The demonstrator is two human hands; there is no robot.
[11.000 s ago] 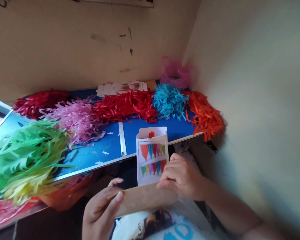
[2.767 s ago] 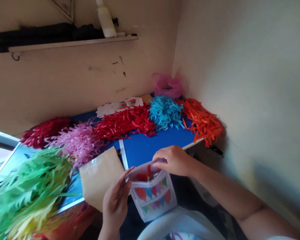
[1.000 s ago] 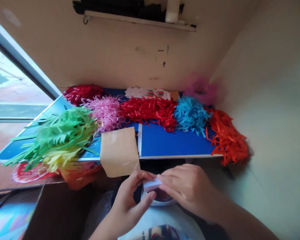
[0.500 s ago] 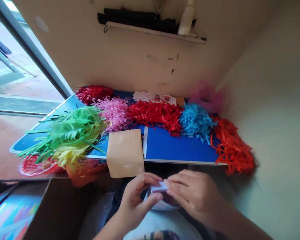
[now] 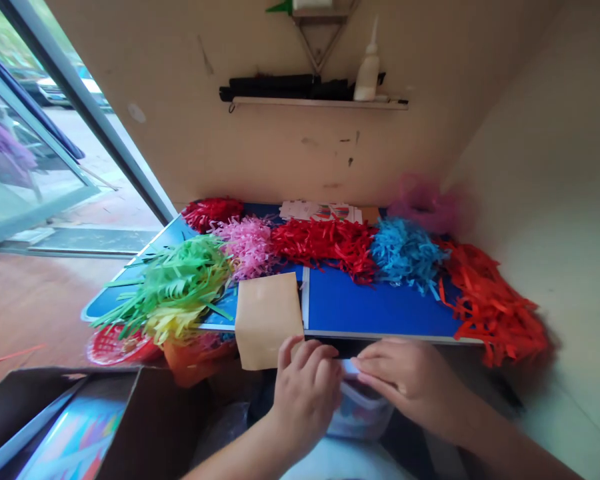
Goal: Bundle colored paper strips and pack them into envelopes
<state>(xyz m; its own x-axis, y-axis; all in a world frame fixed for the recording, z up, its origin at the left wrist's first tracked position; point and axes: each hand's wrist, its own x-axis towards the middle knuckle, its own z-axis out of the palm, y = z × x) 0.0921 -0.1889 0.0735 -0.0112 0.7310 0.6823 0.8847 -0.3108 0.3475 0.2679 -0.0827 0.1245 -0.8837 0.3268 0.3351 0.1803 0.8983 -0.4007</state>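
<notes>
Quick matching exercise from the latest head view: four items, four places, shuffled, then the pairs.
Items:
1. White plastic bottle
2. Kraft paper envelope
3. Blue paper shreds
4. Clear packet

Places:
A. Between the left hand and right hand
B. On the wall shelf
C. Between the red shreds and orange-red shreds
D. Over the front edge of the blue table

Pairs: 1-B; 2-D; 3-C; 4-A

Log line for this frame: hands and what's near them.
left hand: on paper pouch | right hand: on paper pouch | nearby: kraft paper sheet, blue table
</notes>
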